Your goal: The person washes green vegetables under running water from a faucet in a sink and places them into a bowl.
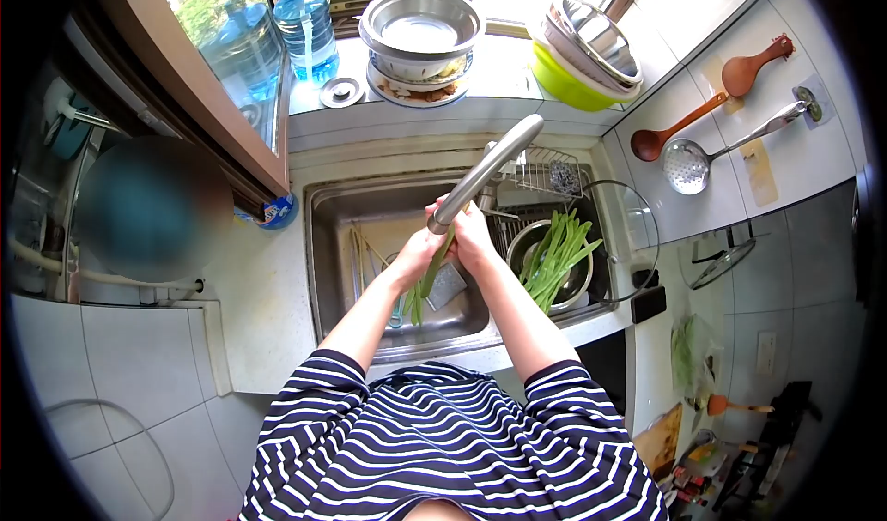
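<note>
Both my hands are close together under the spout of the faucet (488, 172), over the left basin of the metal sink (323, 235). My left hand (420, 253) is closed round some long green leaves (431, 281), which hang down into the basin. Beside it, my right hand (469, 236) is closed on the upper part of the same leaves; its fingertips are partly behind the spout. More green leaves (559, 258) lie in a metal bowl (584, 285) in the right part of the sink.
A wire rack (540, 165) stands behind the bowl. Stacked basins (420, 36) and a green colander (564, 82) sit on the ledge, with a blue water bottle (309, 41) at left. Ladles (686, 165) hang on the right wall.
</note>
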The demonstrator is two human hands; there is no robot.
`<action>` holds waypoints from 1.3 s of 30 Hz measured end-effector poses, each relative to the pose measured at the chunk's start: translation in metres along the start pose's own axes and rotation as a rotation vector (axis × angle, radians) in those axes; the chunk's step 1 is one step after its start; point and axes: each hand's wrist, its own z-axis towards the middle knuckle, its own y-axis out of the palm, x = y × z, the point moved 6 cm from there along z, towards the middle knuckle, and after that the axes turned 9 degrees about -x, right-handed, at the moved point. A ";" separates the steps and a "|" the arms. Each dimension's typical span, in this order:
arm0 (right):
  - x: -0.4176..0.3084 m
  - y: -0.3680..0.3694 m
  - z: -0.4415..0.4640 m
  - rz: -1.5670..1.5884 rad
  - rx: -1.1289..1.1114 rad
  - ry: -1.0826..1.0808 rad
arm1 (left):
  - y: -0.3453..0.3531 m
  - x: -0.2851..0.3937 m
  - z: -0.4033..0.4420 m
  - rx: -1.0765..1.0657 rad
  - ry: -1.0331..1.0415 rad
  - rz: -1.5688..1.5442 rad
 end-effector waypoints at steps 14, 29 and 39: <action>0.030 0.022 0.004 -0.038 -0.087 0.111 | -0.041 -0.019 -0.013 0.171 0.073 0.092; 0.030 0.011 0.010 -0.060 -0.114 0.171 | -0.018 -0.014 -0.011 0.173 -0.018 0.006; 0.003 0.013 0.005 -0.035 -0.147 0.131 | -0.016 -0.007 -0.009 0.136 0.033 0.034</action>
